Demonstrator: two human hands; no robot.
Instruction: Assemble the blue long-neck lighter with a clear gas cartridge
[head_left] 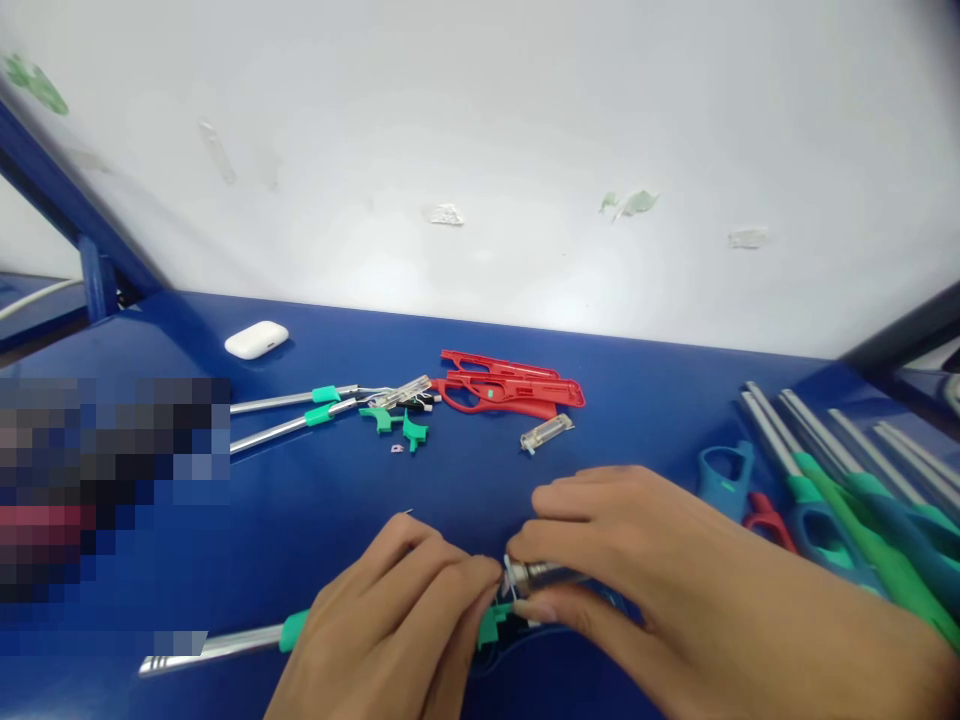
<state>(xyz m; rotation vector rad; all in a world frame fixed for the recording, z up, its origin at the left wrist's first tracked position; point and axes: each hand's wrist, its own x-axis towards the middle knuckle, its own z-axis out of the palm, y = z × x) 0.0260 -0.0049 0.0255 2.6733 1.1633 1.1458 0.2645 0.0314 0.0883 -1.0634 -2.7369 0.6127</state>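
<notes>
My left hand (pixel 397 610) is closed over a long-necked lighter whose silver tube (pixel 217 648) and green collar (pixel 294 631) stick out to the left. Its fingertips meet near a green trigger (pixel 491 625), above a dark blue handle shell (pixel 495 655). My right hand (pixel 600 560) pinches a small fuel tank (pixel 547 573) with a metal fitting and a pale lever at its left end. The tank lies just over the blue shell, and the right palm and fingers cover much of it. Both hands' fingertips nearly touch.
Red handle shells (pixel 517 388) lie behind my hands beside a clear fuel tank (pixel 547 434). Left of them are green triggers (pixel 414 430) and two silver tubes (pixel 277 403). Several lighters (pixel 847 500) are at right, a white case (pixel 256 340) at back left. A white wall (pixel 487 260) rises behind.
</notes>
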